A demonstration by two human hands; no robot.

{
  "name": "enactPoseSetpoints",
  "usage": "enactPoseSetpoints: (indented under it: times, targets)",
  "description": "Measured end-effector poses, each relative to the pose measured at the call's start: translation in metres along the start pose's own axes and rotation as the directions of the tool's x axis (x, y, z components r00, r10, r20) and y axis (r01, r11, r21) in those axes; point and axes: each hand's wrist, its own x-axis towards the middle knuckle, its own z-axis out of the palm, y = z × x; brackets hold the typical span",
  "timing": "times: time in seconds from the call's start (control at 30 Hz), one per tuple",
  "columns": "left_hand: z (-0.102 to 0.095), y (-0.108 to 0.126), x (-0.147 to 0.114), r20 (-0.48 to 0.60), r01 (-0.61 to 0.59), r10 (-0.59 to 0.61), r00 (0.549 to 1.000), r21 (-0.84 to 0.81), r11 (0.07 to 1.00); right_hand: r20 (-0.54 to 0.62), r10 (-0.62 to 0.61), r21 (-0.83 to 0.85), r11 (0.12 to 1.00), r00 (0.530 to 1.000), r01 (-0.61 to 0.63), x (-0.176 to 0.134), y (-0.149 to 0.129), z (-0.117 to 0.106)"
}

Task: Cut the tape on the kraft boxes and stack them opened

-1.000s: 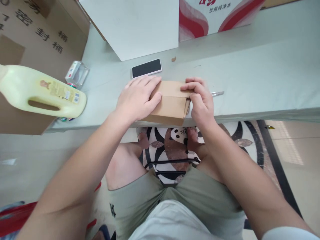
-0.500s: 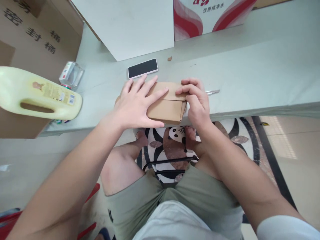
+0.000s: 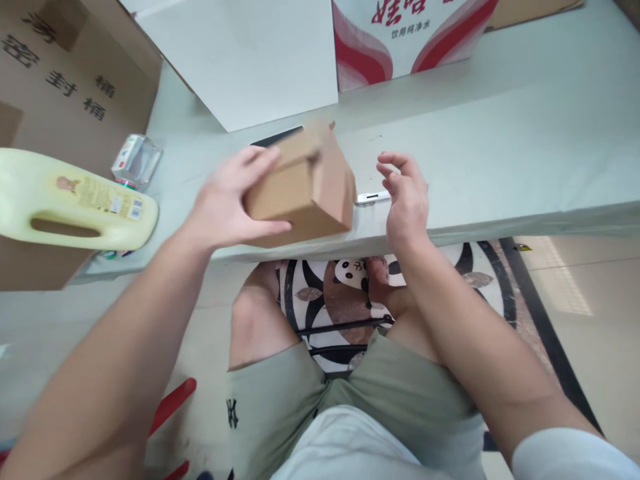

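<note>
The right hand, which half a second ago grips the right end of the small cardboard box, is now off it and stands to the right, with a clear gap between. Its fingers are loosely curled and slightly apart, with nothing in them. Only the left hand has the box now, its fingers and thumb clamped on the left end. The box is turned and tilted compared with before, so its right end face shows, and it covers much of the phone on the far side. A slim white tool comes into fuller view between box and right hand.

The box is over the near edge of the desk; whether it touches the surface I cannot tell. It is plain brown, with a flap edge along the upper side and a dark gap at the corner; its far end is blurred.
</note>
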Motion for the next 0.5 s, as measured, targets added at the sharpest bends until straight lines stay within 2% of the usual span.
enactPoseSetpoints:
  times: [0.03,0.1,0.2,0.27,0.37,0.43,0.5]
  targets:
    - [-0.005,-0.004,-0.002,-0.093,0.05,-0.061,0.994,-0.117,0.992,0.012,0.02,0.003,1.0,1.0,-0.02,-0.001,-0.002,-0.001]
    - [-0.01,-0.01,-0.009,-0.276,0.072,-0.207,0.939,-0.43,0.9,0.09,0.041,0.009,0.999,0.995,-0.042,-0.006,-0.009,0.001]
    - [0.004,-0.012,-0.022,-0.297,0.006,-0.347,0.89,-0.751,0.66,0.263,-0.018,0.015,1.0,0.965,0.015,-0.016,-0.021,0.009]
    - [0.026,-0.011,-0.032,-0.265,0.001,-0.453,0.851,-0.862,0.506,0.378,-0.117,0.029,0.993,0.919,0.115,-0.022,-0.026,0.016]
    - [0.065,-0.009,-0.041,-0.117,0.049,-0.621,0.775,-0.968,0.245,0.455,-0.247,0.072,0.968,0.856,0.241,-0.028,-0.031,0.023]
    - [0.088,-0.008,-0.041,0.075,0.138,-0.631,0.772,-0.989,0.051,0.423,-0.281,0.093,0.959,0.861,0.267,-0.029,-0.033,0.022]
    - [0.103,-0.007,-0.038,0.196,0.209,-0.602,0.774,-0.977,-0.049,0.36,-0.287,0.103,0.958,0.888,0.268,-0.029,-0.035,0.019]
